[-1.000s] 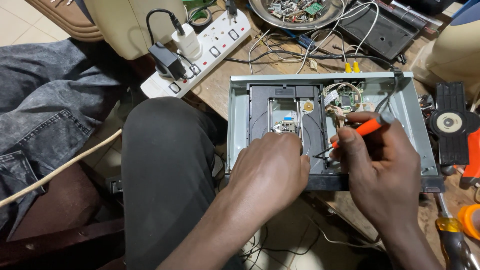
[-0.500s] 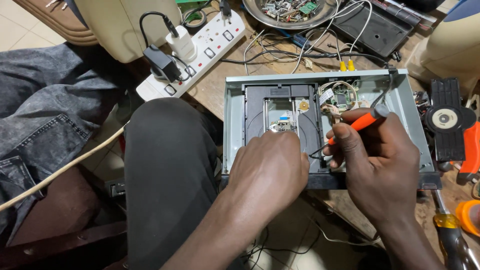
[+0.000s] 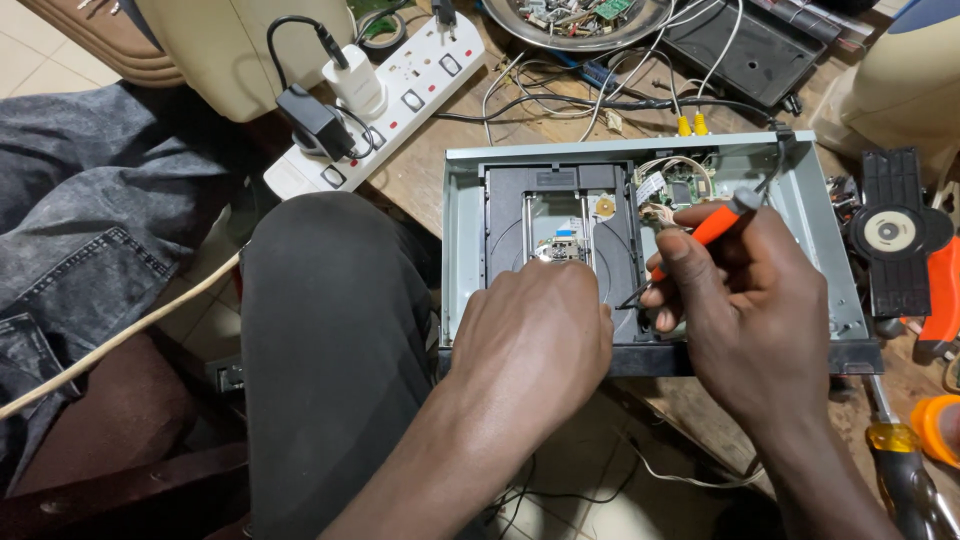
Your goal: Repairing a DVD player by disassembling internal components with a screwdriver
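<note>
- From my remote view, the wooden workbench fills the top of the head camera's picture, crowded with electronics and cables.
- My knee in dark trousers rises at the centre left, with a heap of grey denim beside it.
- An opened disc player, its lid off, lies at the bench's near edge; a black disc drive sits in its left half and a small green circuit board with bundled wires in its right.
- My left hand rests knuckles-up on the front of the drive, fingers curled down onto it; I cannot tell whether they grip anything.
- My right hand is closed around an orange-handled screwdriver, held like a pen, its dark tip touching the drive's right edge.
- A white power strip lies at an angle left of the player, carrying a white charger and a black plug.
- A metal dish of parts stands behind the player, and a black round-centred part lies to its right.
- A yellow-handled screwdriver lies at the bottom right.
</note>
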